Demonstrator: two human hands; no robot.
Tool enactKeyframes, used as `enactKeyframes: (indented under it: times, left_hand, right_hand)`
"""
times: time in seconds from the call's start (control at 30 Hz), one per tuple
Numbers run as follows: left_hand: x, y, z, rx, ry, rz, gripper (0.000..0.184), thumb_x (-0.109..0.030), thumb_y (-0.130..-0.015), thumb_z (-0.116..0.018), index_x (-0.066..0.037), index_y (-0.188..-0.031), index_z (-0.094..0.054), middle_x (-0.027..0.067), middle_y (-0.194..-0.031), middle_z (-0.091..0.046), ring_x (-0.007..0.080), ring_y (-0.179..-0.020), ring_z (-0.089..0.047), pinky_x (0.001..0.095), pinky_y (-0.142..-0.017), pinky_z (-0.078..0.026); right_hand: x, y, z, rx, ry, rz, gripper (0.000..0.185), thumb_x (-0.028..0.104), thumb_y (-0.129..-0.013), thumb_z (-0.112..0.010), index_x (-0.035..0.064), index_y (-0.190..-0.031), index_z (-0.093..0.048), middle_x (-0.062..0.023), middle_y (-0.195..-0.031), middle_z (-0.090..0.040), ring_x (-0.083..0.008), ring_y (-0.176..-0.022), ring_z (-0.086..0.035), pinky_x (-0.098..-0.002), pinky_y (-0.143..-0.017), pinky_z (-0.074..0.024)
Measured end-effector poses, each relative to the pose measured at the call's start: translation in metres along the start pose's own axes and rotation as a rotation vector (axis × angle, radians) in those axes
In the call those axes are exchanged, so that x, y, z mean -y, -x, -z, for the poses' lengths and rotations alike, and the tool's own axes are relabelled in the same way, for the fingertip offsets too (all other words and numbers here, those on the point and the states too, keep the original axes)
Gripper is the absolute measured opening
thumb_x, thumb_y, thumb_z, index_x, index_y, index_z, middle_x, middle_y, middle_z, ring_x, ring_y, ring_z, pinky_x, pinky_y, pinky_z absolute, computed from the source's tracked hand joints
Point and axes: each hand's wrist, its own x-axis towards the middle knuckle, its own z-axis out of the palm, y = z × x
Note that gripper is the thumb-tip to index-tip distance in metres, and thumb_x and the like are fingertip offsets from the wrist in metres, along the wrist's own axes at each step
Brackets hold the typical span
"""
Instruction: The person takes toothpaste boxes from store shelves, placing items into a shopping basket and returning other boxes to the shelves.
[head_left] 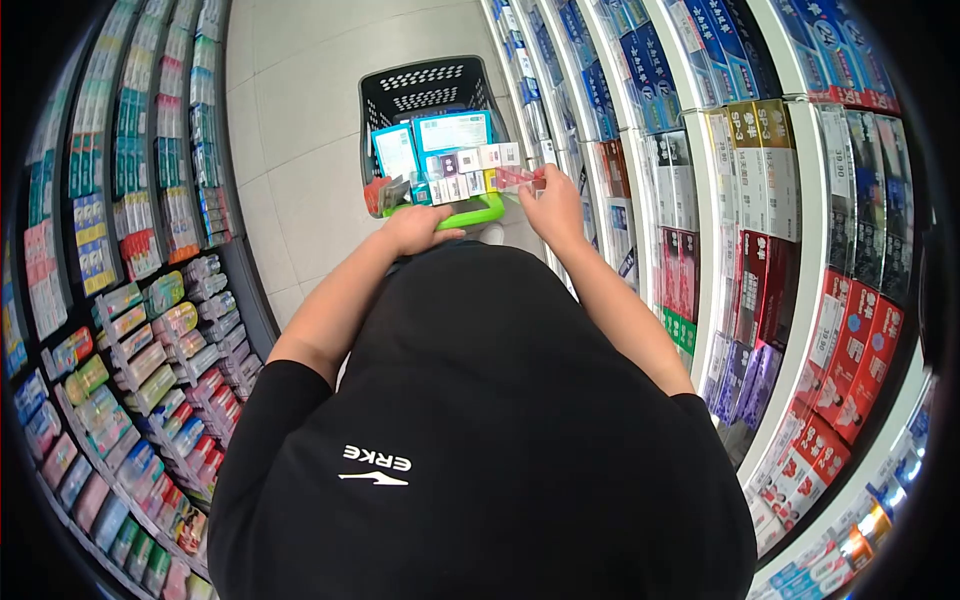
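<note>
A black shopping basket (pixel 372 92) with perforated walls holds blue-and-white boxes (pixel 455 131) and several smaller boxes (pixel 458 187) near its close end. My left hand (pixel 420 230) is closed around the green handle (pixel 484 211) on the near side of the basket. At the right near corner, my right hand (pixel 552 205) pinches a small pinkish, partly transparent package (pixel 516 177) beside the small boxes. A red item (pixel 376 194) lies at the basket's left near corner.
Shelves of boxed goods (pixel 765 170) rise close on the right. On the left stand racks of hanging packs (pixel 130 150) and lower rows of packages (pixel 150 380). Pale floor tiles (pixel 290 120) run between them.
</note>
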Motion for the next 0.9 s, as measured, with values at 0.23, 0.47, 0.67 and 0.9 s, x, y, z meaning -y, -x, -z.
enactKeyframes:
  times: [0.23,0.47,0.67,0.9]
  left_hand:
    - [0.021,-0.007,0.004,0.106,0.244,-0.092,0.05,-0.057,-0.102,-0.048,-0.009,-0.11,-0.061,0.0222,-0.099,-0.07,0.0418,-0.096,-0.067,0.0518,-0.084,-0.051]
    - [0.033,-0.016,0.003,0.163,0.511,-0.046,0.048,-0.054,-0.1,-0.057,-0.008,-0.11,-0.067,0.0188,-0.094,-0.07,0.0328,-0.092,-0.068,0.043,-0.081,-0.051]
    - [0.033,-0.018,0.008,0.212,0.571,-0.04,0.051,-0.055,-0.097,-0.061,-0.005,-0.109,-0.068,0.019,-0.099,-0.071,0.0308,-0.095,-0.068,0.0405,-0.084,-0.051]
    - [0.036,-0.022,0.001,0.211,0.532,-0.061,0.053,-0.056,-0.098,-0.059,-0.004,-0.108,-0.069,0.02,-0.098,-0.07,0.032,-0.095,-0.068,0.0411,-0.084,-0.051]
  right_hand:
    - [-0.004,0.008,-0.016,-0.022,0.022,-0.08,0.031,0.023,-0.08,-0.078,0.0008,-0.097,-0.066,-0.0187,-0.093,-0.073,-0.035,-0.09,-0.071,-0.0435,-0.081,-0.0554]
    - [0.014,0.014,0.003,-0.043,0.03,-0.265,0.03,0.022,-0.081,-0.076,0.0018,-0.102,-0.067,-0.0206,-0.097,-0.074,-0.0386,-0.094,-0.071,-0.0459,-0.084,-0.0542]
    - [0.0,0.01,0.003,-0.076,0.023,-0.246,0.032,0.022,-0.081,-0.078,0.0015,-0.103,-0.067,-0.0197,-0.096,-0.073,-0.0382,-0.094,-0.071,-0.0453,-0.084,-0.0545]
    - [-0.011,0.015,0.0,-0.032,0.065,-0.27,0.032,0.019,-0.081,-0.077,0.0033,-0.107,-0.067,-0.0177,-0.099,-0.073,-0.0359,-0.094,-0.07,-0.0441,-0.085,-0.0539]
